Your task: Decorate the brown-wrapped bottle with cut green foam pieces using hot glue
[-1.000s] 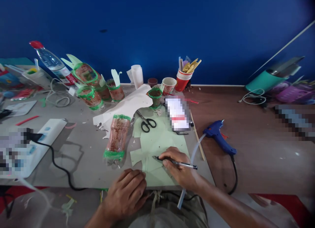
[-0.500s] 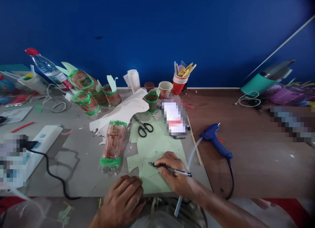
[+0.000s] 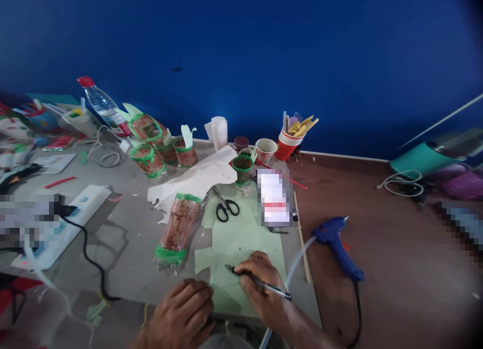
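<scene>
My right hand [image 3: 262,283] is closed around a black and clear pen [image 3: 266,287], its tip at a sheet of pale green paper [image 3: 245,241]. Faint lines show on the paper near the tip. My left hand [image 3: 184,309] rests at the table's front edge beside the sheet's lower left corner, fingers loosely bent and holding nothing visible. A smaller green paper piece [image 3: 203,261] lies just beyond it. Farther up the sheet lie black-handled scissors [image 3: 227,209]. To their left is a brown-coated plastic bottle section [image 3: 181,223] with green rims.
A blue glue gun [image 3: 337,246] lies right of a wooden stick [image 3: 302,238]. A phone [image 3: 274,198] lies above the sheet. Brown and green containers [image 3: 147,160], white paper [image 3: 196,175] and a cup of wooden utensils [image 3: 289,143] stand behind. A power strip [image 3: 71,223] is left.
The view has shifted, so the table's things appear lower and mostly farther right. My right hand still holds the pen at the paper; the left hand stays by the table edge.
</scene>
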Demonstrator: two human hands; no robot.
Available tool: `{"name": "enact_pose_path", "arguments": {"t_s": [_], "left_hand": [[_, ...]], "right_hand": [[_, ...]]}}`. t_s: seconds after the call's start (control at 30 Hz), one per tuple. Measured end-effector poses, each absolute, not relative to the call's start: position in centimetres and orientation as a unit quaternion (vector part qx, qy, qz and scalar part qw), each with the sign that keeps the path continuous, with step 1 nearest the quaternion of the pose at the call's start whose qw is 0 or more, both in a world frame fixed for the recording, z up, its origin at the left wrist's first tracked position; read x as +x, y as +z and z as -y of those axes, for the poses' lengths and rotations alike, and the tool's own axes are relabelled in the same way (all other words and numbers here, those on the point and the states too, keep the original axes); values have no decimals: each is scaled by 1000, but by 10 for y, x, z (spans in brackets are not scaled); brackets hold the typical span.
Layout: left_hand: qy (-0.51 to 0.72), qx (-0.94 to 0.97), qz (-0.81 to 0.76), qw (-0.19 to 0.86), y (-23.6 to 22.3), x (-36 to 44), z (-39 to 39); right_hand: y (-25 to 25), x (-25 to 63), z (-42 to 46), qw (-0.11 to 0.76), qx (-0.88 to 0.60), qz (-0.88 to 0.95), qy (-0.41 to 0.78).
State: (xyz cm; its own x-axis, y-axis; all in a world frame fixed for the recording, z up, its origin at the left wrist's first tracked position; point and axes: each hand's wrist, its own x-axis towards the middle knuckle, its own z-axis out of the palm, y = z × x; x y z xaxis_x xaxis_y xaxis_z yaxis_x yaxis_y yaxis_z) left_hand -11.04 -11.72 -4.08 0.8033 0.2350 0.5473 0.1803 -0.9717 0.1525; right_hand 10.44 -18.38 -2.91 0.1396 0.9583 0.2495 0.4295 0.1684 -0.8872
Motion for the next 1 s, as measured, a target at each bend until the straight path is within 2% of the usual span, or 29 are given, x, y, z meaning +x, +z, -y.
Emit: {"name": "enact_pose_path", "arguments": {"t_s": [0.43,1.0], "left_hand": [[263,958,-117,16,-31,-108,120],[228,964,-131,41,-26,-103,118]], "right_hand": [[-34,102,183,504,-580,573,283],[-38,105,182,503,-551,608,271]]}}
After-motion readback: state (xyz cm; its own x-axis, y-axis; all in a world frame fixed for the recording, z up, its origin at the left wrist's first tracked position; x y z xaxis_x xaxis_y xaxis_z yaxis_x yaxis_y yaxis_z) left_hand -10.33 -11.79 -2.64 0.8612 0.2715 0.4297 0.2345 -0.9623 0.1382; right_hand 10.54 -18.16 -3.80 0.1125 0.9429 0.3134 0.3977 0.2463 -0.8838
